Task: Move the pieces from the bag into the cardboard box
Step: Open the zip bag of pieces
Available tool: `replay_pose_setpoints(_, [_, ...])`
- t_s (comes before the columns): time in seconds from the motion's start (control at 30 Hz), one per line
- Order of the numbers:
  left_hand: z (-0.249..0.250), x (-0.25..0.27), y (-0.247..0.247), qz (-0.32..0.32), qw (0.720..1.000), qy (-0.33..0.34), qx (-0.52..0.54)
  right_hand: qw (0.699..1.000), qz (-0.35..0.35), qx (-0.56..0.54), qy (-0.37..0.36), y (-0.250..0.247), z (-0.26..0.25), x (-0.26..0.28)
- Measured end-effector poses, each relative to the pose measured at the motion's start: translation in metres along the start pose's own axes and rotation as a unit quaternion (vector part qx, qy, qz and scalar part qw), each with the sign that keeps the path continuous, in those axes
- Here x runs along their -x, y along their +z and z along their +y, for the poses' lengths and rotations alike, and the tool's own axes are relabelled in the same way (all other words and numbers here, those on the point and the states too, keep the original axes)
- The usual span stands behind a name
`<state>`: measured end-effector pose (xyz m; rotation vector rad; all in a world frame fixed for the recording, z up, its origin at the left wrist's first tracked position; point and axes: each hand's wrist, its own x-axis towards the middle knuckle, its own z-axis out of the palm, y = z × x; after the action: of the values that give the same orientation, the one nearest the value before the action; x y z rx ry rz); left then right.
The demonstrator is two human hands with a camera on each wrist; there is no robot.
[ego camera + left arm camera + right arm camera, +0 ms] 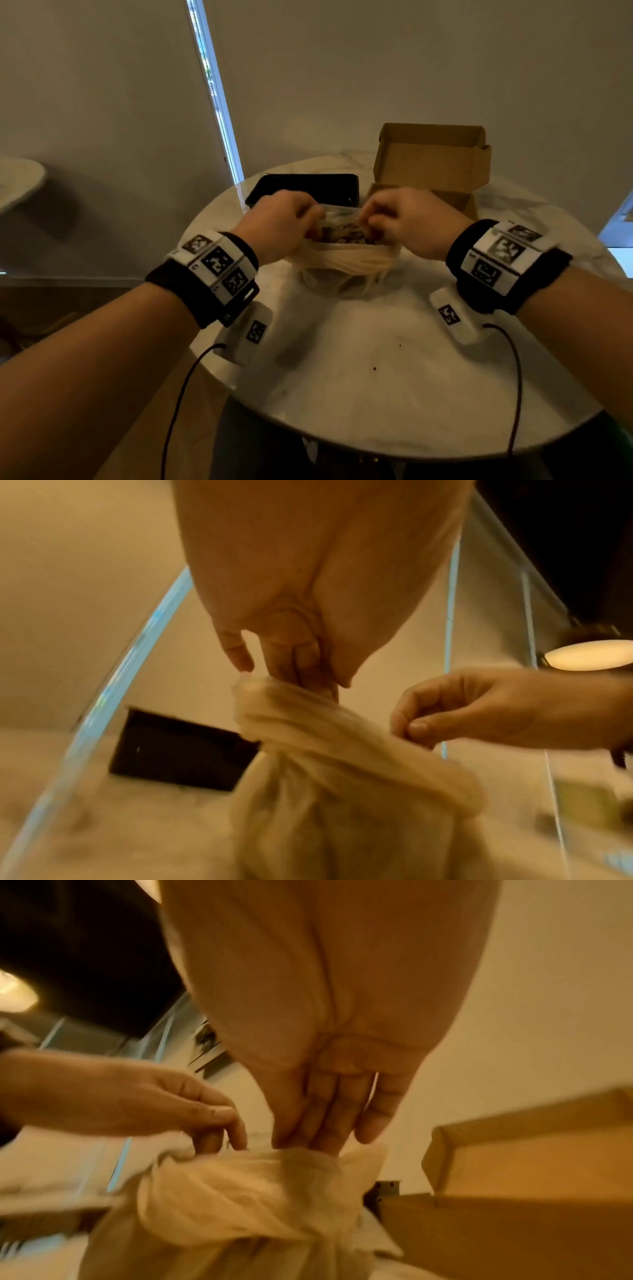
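A cream cloth bag (pixel 346 263) stands on the round white table (pixel 359 377), its rim rolled down. Brownish pieces (pixel 342 233) show inside its mouth. My left hand (pixel 277 222) pinches the rolled rim at the bag's left side, and my right hand (pixel 407 219) pinches it at the right side. In the left wrist view the left hand (pixel 291 666) holds the bag (pixel 325 750); the right hand (pixel 428 723) pinches the same roll. In the right wrist view the right hand (pixel 325 1129) curls over the bag (pixel 246 1191). The open cardboard box (pixel 431 164) stands just behind the right hand.
A black tray (pixel 305 188) lies behind the left hand, next to the box. A few dark crumbs (pixel 375 368) dot the table in front of the bag. Cables hang from both wristbands over the near table edge. A wall and a bright window strip (pixel 215 96) stand behind.
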<state>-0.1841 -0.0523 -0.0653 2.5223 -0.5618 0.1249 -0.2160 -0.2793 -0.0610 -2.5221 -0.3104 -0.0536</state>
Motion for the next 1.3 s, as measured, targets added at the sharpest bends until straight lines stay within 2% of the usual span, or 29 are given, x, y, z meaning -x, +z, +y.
replay_pose_setpoints(0.03, [-0.001, 0.002, 0.001, -0.019, 0.997, 0.001, -0.073, 0.995, -0.041, 0.091, 0.003, 0.001, -0.002, 0.002])
replay_pose_setpoints(0.1, [-0.003, 0.006, 0.003, -0.041, 0.983, 0.002, -0.181, 0.967, -0.069, 0.244, -0.001, 0.001, -0.005, 0.006])
replay_pose_setpoints(0.17, [0.000, 0.010, 0.001, -0.056, 0.970, 0.010, -0.237, 0.945, -0.071, 0.320, -0.012, 0.002, -0.011, 0.008])
replay_pose_setpoints(0.27, [0.003, 0.004, -0.009, -0.067, 0.954, 0.018, -0.290, 0.929, -0.069, 0.363, -0.035, 0.002, -0.020, 0.002])
replay_pose_setpoints(0.4, [-0.006, -0.008, -0.016, -0.075, 0.946, 0.022, -0.314, 0.930, -0.077, 0.359, -0.010, -0.001, -0.025, -0.015])
replay_pose_setpoints(0.53, [-0.019, -0.002, 0.010, -0.135, 0.935, 0.039, -0.326, 0.938, -0.143, 0.313, 0.031, 0.022, -0.013, -0.022])
replay_pose_setpoints(0.67, [-0.026, -0.004, 0.013, -0.125, 0.949, 0.058, -0.285, 0.954, -0.147, 0.255, 0.048, 0.026, -0.002, -0.026])
replay_pose_setpoints(0.93, [-0.041, -0.009, 0.026, -0.146, 0.967, 0.006, -0.210, 0.959, -0.167, 0.210, 0.091, 0.031, 0.001, -0.031])
replay_pose_setpoints(1.0, [-0.040, -0.007, 0.024, -0.147, 0.969, 0.002, -0.200, 0.965, -0.144, 0.205, 0.076, 0.024, -0.009, -0.031])
replay_pose_setpoints(1.1, [-0.042, -0.005, 0.018, -0.140, 0.972, -0.015, -0.188, 0.976, -0.071, 0.207, 0.004, 0.021, -0.030, -0.029])
replay_pose_setpoints(1.17, [-0.043, -0.001, 0.014, -0.137, 0.974, -0.028, -0.181, 0.968, -0.066, 0.238, -0.043, 0.028, -0.041, -0.030])
replay_pose_setpoints(1.3, [-0.046, 0.007, 0.005, -0.133, 0.973, -0.040, -0.187, 0.954, -0.077, 0.276, -0.091, 0.049, -0.047, -0.037])
